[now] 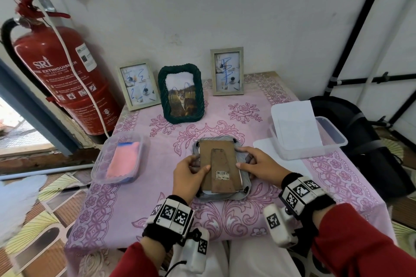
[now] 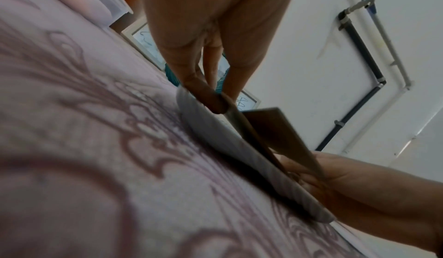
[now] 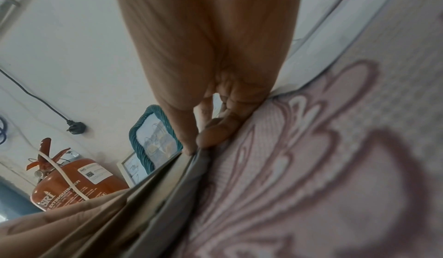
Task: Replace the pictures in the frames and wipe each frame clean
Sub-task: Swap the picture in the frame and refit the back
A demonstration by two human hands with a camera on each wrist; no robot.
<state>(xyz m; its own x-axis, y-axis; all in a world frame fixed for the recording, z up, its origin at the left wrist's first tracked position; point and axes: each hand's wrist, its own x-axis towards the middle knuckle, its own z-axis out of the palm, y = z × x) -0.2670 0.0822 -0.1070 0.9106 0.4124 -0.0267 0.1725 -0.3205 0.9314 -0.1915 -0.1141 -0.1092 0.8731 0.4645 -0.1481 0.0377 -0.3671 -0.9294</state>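
Note:
A grey frame (image 1: 221, 197) lies face down in the middle of the table, with its brown backing board (image 1: 219, 159) and folded stand on top. My left hand (image 1: 191, 173) grips the board's left edge, thumb pressed on the brown surface. My right hand (image 1: 254, 162) holds the frame's right side, thumb tip at the board's edge. The left wrist view shows my left hand (image 2: 210, 99) pinching the board (image 2: 275, 129) over the grey frame (image 2: 215, 135). The right wrist view shows my right hand (image 3: 203, 139) pinching at the frame's (image 3: 182, 195) rim.
Two pale frames (image 1: 137, 84) (image 1: 227, 71) with scribbled pictures and a green rope frame (image 1: 181, 93) stand at the back. A tub with a pink cloth (image 1: 122, 159) sits left; a tub of white sheets (image 1: 308, 139) sits right. A fire extinguisher (image 1: 58, 74) stands off the table's left.

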